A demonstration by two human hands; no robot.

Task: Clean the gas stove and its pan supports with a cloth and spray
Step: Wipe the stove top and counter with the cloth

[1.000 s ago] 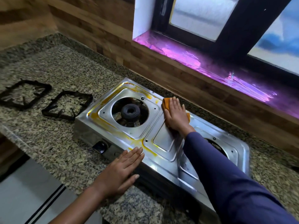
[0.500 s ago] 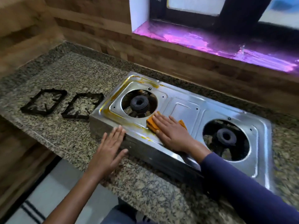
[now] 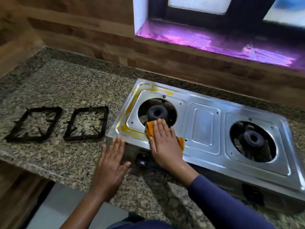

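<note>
A steel two-burner gas stove (image 3: 204, 128) sits on the granite counter, with yellow stains along its left and back-left edges. My right hand (image 3: 163, 142) lies flat on an orange cloth (image 3: 151, 128), pressing it onto the stove top at the front of the left burner (image 3: 156, 112). My left hand (image 3: 112, 164), fingers straight, rests against the stove's front-left corner. Two black pan supports (image 3: 33, 123) (image 3: 86, 123) lie on the counter left of the stove. No spray bottle is in view.
The granite counter (image 3: 66, 90) stretches left to a wooden wall (image 3: 66, 30). Behind the stove, a wooden backsplash rises to a purple-lit window sill (image 3: 214, 40). The counter's front edge runs below my left hand, with floor beneath.
My right hand dragged the cloth from the stove's back centre to the front, then left to the left burner's front edge. My left hand stayed at the front-left corner.
</note>
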